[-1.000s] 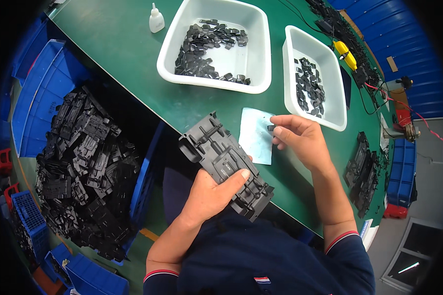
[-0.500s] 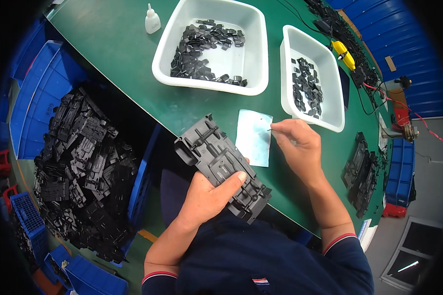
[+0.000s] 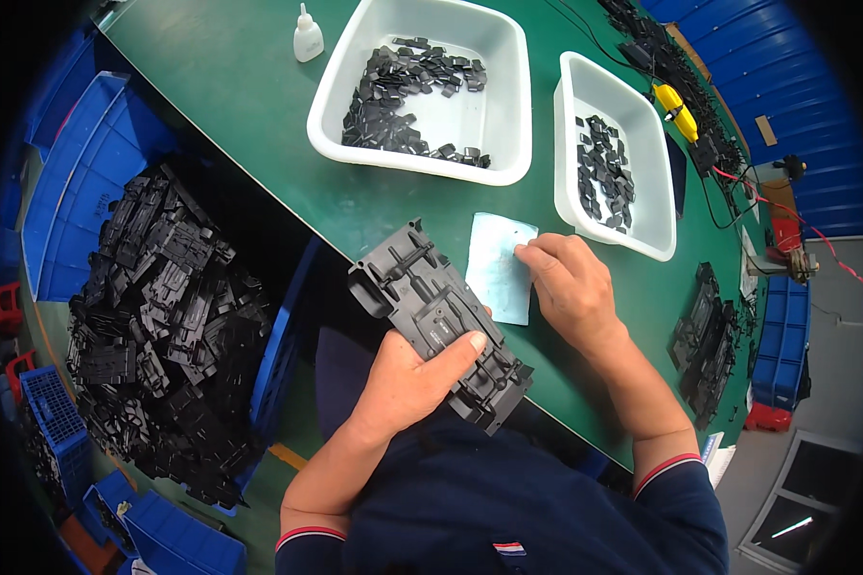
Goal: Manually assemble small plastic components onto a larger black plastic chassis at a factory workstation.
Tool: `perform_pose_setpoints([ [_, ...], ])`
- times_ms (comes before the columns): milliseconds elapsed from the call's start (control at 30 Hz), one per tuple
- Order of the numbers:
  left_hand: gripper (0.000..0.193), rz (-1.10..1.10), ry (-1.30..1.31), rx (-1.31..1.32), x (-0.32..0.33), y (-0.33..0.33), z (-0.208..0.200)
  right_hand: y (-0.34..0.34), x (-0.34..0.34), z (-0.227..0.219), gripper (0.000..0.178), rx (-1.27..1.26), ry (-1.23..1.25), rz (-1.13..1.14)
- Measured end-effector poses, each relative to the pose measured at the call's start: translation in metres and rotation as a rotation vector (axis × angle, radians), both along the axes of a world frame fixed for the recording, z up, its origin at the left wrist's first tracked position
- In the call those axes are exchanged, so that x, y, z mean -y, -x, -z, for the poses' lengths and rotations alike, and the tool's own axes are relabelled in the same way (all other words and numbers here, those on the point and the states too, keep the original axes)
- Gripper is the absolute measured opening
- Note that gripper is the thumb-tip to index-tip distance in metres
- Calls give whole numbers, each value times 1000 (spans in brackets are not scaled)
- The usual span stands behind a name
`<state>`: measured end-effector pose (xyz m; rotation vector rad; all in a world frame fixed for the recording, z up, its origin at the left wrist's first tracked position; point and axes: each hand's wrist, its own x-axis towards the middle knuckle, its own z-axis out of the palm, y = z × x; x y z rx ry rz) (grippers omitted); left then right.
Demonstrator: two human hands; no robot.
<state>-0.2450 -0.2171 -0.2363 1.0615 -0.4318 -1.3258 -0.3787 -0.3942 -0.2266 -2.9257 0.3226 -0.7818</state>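
— What has just changed?

— The right hand, its fingertips pressed together, now reaches farther over the pale sheet. The small dark piece seen earlier between those fingertips is hidden; whether they pinch it cannot be told. The work appears to centre on the sheet.

— And the black base?

— It rests in the left hand, clasped between thumb above and fingers beneath, ribbed face upward. Its long axis slants down-right past the thumb, the boxed corner at the up-left end.
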Motion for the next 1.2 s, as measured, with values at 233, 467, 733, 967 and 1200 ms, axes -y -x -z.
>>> perform_pose_setpoints([
  [233, 27, 5, -4, 42, 0, 0, 0, 0, 1, -9, 27, 36, -13, 17],
  [467, 26, -3, 1, 55, 0, 2, -3, 5, -15, -24, 17, 292, -723, 180],
  [733, 23, 35, 39, 224, -5, 16, -20, 2, -46, -46, 13, 373, -1234, 175],
  [967, 29, 19, 83, 403, -13, 26, -32, 4, -60, -56, 25, 325, -363, -35],
  [1200, 17, -117, 197, 552, -11, 37, -36, 7, -63, -48, 36, 377, -184, -87],
])
